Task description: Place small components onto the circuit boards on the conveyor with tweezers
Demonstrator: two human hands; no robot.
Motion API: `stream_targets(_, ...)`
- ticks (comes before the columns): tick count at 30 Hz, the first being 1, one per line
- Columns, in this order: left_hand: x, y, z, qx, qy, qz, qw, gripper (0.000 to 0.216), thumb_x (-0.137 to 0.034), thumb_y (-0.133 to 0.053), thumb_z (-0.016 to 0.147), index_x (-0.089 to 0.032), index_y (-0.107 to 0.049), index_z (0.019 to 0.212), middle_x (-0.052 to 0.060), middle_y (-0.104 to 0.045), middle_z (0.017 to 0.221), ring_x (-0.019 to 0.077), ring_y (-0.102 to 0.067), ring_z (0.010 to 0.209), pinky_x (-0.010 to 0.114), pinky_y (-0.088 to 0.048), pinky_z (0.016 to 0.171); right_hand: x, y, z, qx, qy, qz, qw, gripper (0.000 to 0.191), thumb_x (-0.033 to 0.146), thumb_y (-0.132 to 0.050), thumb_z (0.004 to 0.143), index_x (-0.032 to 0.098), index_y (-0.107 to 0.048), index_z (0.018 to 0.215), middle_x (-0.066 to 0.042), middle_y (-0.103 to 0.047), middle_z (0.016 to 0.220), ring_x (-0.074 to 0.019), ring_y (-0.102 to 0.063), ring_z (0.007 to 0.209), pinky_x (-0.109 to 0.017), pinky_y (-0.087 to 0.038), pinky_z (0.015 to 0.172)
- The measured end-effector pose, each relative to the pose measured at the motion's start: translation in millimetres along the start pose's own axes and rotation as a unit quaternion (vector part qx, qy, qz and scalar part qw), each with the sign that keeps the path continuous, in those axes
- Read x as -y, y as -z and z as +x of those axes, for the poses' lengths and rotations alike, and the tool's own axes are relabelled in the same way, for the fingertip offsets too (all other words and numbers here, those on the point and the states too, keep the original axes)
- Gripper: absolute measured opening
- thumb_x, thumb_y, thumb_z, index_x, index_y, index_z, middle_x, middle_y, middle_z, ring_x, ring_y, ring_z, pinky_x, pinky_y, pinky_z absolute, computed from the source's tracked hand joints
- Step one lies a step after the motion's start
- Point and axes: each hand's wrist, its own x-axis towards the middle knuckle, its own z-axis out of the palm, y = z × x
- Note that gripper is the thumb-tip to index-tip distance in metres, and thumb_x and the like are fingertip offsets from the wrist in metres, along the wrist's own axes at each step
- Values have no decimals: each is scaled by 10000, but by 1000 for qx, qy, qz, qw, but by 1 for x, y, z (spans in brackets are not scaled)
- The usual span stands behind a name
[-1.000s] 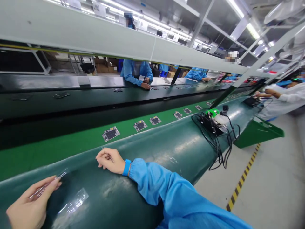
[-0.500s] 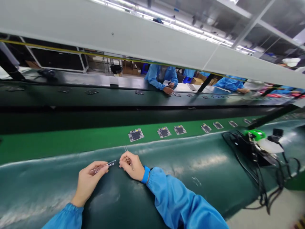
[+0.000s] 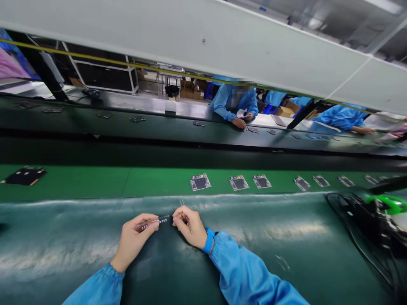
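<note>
One dark, flat piece (image 3: 24, 176) with pale squares is lying at the far left of the green belt (image 3: 95, 182), well apart from our hands. Nearer to us, our left sleeve (image 3: 100, 286) is coming in over the tabletop (image 3: 165, 275), and our left hand (image 3: 135, 238) is pinching a clear strip (image 3: 163, 220) with white dots along it. We are holding these fingers narrow around the strip, and its free end is pointing right, toward our other hand.

Just beside that end, our right hand (image 3: 195, 231) is curling around thin metal tweezers (image 3: 189, 225). Its fingers are also narrow, though we cannot tell whether their tips are gripping anything small as well. Two slim prongs are sticking out past the knuckles toward the belt. We are wearing a blue wristband (image 3: 209, 241) between this hand and our right sleeve (image 3: 244, 267).

Beyond, a row of circuit boards (image 3: 200, 182) is lying spaced out on the belt, running off to the right. Across from us, a co-worker (image 3: 227, 101) in blue is resting a hand near small boards on the far side. At the right edge, a black device (image 3: 372, 220) with a bright green part is trailing cables (image 3: 356, 243) toward us.
</note>
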Motion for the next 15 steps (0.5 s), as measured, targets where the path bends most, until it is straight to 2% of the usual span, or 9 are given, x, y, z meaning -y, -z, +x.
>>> stream_targets(15,-3,-1,0,5,-2,-8,1000,266,-415,-793,760,-164,-780,849,55,-774,737,187,-735,652,265,-607,657,5,3,1,13,10,-13,1000,77,261,-586,963,192,-618,952,-16,-709,738,-126,-627,617,-232,-469,604)
